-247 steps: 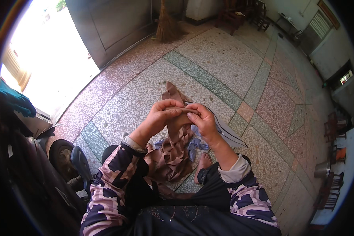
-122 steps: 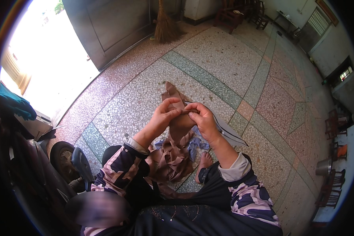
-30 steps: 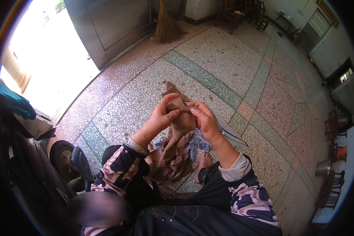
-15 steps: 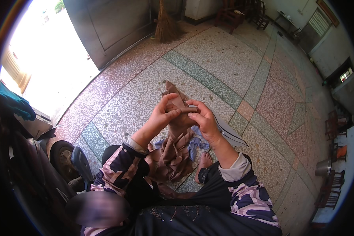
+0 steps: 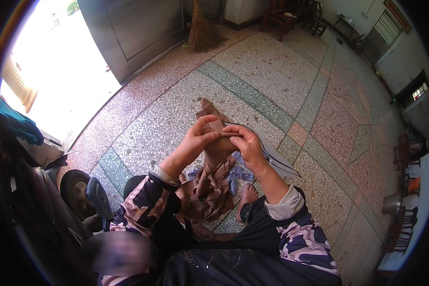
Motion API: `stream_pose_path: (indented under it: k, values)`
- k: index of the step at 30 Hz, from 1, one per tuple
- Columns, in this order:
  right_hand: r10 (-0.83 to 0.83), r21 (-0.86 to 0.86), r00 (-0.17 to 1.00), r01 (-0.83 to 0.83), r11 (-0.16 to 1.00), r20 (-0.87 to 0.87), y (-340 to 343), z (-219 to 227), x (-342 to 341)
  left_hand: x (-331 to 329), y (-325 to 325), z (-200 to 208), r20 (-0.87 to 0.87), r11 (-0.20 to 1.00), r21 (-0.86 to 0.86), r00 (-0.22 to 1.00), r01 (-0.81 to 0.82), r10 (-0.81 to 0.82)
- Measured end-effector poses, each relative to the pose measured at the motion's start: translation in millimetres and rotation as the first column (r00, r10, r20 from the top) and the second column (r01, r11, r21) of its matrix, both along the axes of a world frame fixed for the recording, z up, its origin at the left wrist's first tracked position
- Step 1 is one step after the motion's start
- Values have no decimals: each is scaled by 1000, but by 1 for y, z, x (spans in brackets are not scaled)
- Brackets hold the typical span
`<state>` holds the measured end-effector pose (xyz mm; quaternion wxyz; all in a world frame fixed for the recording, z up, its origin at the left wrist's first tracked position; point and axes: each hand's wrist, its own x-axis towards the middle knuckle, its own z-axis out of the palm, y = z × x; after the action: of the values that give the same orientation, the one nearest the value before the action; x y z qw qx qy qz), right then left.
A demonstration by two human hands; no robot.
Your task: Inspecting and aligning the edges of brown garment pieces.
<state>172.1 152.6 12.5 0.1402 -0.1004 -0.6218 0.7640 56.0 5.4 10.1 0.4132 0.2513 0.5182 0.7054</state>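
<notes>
A long piece of brown fabric [image 5: 219, 151] hangs between my hands, with one edge folded over. My left hand [image 5: 199, 136] pinches this folded edge between thumb and fingers. Close beside it, my right hand [image 5: 245, 143] pinches the same edge with thumb and forefinger. Below, the rest of the brown fabric lies bunched in a heap between my feet, and its far end stretches onto the floor past my hands. Crumpled blue cloth [image 5: 236, 178] shows beside the heap. Behind my right wrist lies a flat white piece with dark edges [image 5: 276, 159]; I cannot tell its kind.
A straw broom [image 5: 200, 33] leans by the dark door [image 5: 133, 33] at the far left. To my left stands a vehicle with a black wheel [image 5: 77, 193]. Wooden chairs [image 5: 400, 229] and a metal bucket [image 5: 392, 203] line the right side. My bare foot [image 5: 248, 196] rests on the terrazzo floor.
My right fingers have closed down a little further over the folded edge, and the fabric between my hands has shifted slightly. My arms and the heap look nearly the same.
</notes>
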Motion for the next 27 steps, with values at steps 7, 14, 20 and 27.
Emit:
stream_pose_path:
  k: [7,14,20,27]
  values:
    - [69,-254,995,-49,966,68,2,-2,-1,3,-1,7,-424,997,-60,906,-52,21]
    - [-39,89,999,40,995,-16,4,-10,0,3,1,5,166,1000,-26,986,-18,22]
    - [25,13,999,-24,1000,-21,2,0,0,1,1,4,-18,999,-5,999,-42,42]
    - [66,-273,996,-47,961,62,5,-2,1,2,1,1,-157,998,41,986,-52,58]
